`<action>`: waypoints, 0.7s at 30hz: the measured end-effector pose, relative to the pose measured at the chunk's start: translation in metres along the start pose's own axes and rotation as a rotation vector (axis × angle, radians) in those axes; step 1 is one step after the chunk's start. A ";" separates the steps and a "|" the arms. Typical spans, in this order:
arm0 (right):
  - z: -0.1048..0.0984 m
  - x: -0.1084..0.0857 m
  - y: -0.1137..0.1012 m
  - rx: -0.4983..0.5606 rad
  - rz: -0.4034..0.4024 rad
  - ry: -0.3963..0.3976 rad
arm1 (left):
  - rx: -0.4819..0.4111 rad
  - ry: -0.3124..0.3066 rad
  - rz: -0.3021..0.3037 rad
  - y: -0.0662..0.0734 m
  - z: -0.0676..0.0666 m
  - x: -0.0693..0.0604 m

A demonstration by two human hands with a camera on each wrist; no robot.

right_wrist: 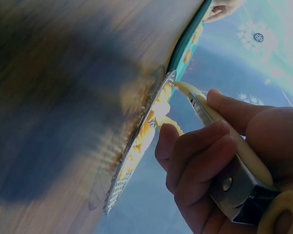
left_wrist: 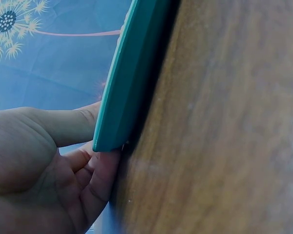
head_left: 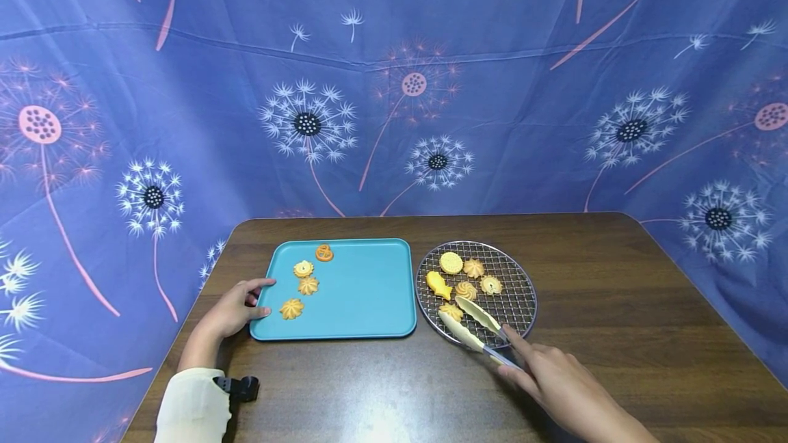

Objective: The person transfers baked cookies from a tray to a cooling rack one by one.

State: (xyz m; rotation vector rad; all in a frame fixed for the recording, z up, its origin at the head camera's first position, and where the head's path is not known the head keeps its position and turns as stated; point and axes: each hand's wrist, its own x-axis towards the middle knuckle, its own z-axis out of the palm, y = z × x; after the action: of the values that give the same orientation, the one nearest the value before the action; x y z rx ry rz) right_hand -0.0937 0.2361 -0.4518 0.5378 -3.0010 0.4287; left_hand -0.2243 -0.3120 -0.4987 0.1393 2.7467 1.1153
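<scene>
Right grip (head_left: 549,373) holds tongs (head_left: 463,334), cookies (head_left: 466,289) just beyond it; left grip (head_left: 234,307) pinches tray (head_left: 363,289).

No text can be read; the small dark marks (right_wrist: 194,103) on the tongs (right_wrist: 245,158) are too blurred.

The left hand (left_wrist: 39,161) grips a corner of a teal tray (left_wrist: 122,87); beside the tray lies a brown wooden table (left_wrist: 215,117), blurred; behind hangs blue cloth (left_wrist: 73,63), dandelion-printed.
</scene>
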 end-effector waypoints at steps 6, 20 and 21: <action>-0.001 0.003 -0.001 0.001 -0.012 0.025 | -0.004 -0.001 0.001 0.000 0.000 0.000; 0.002 0.020 -0.019 -0.004 -0.070 0.071 | -0.011 -0.003 0.021 -0.001 0.000 0.002; 0.002 0.021 -0.020 -0.003 -0.076 0.073 | -0.011 -0.002 0.021 -0.001 0.000 0.002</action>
State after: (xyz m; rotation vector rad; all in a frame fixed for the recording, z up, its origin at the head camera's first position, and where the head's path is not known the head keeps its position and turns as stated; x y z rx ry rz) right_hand -0.1068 0.2102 -0.4464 0.6204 -2.9006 0.4287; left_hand -0.2258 -0.3121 -0.4997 0.1684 2.7431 1.1341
